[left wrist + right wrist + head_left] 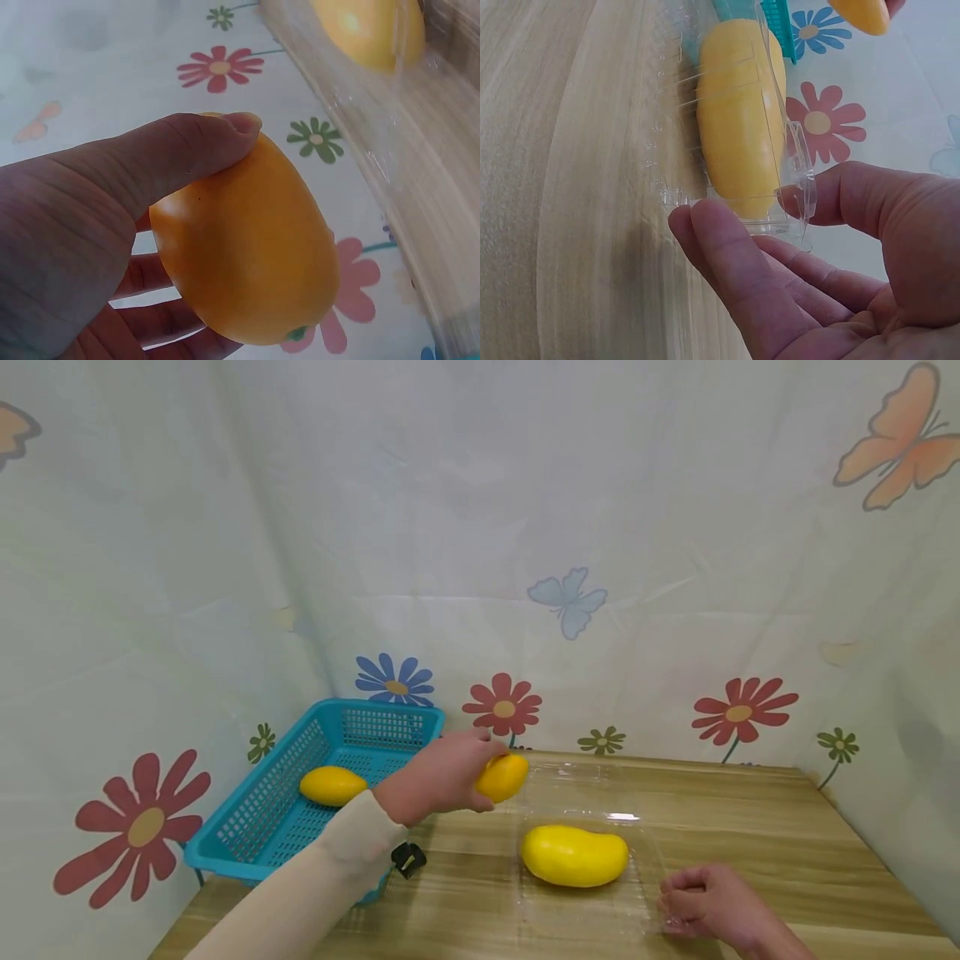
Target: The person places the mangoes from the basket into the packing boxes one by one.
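Note:
My left hand (442, 774) grips an orange-yellow mango (502, 777) above the table, between the blue basket and a clear plastic box. In the left wrist view the thumb lies across this mango (247, 247), and a small green spot shows at its end. A larger yellow mango (574, 857) lies in the clear plastic box (645, 910), whose lid stands open toward the back. At the box's near right corner my right hand (716, 906) holds the edge. The right wrist view shows the thumb and fingers pinching the clear wall (804, 187).
A blue plastic basket (258, 768) stands at the left, with another yellow mango (333, 786) in it. Close to its right side is a small black object (408, 858). A flower-printed curtain (480, 527) surrounds the wooden table (795, 843).

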### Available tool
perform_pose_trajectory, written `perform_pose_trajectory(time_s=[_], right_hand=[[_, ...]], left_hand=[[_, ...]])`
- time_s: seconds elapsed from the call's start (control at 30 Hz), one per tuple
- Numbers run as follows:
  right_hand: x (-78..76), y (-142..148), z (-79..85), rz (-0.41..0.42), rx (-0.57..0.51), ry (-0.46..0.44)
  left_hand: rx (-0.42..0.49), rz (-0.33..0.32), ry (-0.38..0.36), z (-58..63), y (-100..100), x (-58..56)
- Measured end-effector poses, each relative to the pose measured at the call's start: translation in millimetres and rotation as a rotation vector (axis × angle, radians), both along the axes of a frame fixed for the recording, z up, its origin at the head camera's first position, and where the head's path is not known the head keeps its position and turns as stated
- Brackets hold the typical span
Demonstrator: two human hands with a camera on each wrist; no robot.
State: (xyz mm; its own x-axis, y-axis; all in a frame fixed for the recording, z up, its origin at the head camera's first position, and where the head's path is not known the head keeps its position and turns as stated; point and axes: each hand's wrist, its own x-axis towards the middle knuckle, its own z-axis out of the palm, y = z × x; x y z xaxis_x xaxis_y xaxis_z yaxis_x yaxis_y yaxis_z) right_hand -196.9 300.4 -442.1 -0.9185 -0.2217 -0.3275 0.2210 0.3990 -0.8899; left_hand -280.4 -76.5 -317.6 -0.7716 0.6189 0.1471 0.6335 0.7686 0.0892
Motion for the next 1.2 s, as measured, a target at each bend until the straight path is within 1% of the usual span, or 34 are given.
perform_pose_trajectory(time_s=[0.17,0.3,0.53,0.67,0.83,0.93,1.03,1.13,1.2], right_hand=[[-0.5,0,0.0,-0.009,0.008,-0.009],[-1.0,0,0.5,-0.014,0.002,-0.016],[-0.1,0,-2.6,-0.003,-0.017,-0.011],[0.5,-1,-3.4,0.005,-0.027,-0.006],[-0.5,-2,-1.0,-0.014,-0.002,-0.019],[-1.3,-2,-0.2,-0.023,0.015,-0.025],[-0.9,-2,-0.1,-0.021,0.008,-0.023],[-0.2,-1,-0.4,-0.012,-0.009,-0.015],[0.2,0,-0.7,-0.004,-0.017,-0.009]], left_hand=[[-0.028,-0.033,0.001,-5.5,15,6.7],[-0.039,-0.075,-0.004,-11.2,27,11.8],[-0.057,-0.163,0.013,-29.9,44,19.2],[-0.066,-0.203,0.014,-38.3,52,23.8],[-0.086,-0.250,0.008,-44.3,62,28.0],[-0.086,-0.284,0.016,-47.5,66,30.3],[-0.083,-0.314,0.021,-51.3,69,32.0],[-0.093,-0.325,-0.001,-55.2,72,33.2],[-0.109,-0.324,-0.028,-57.6,75,33.6]])
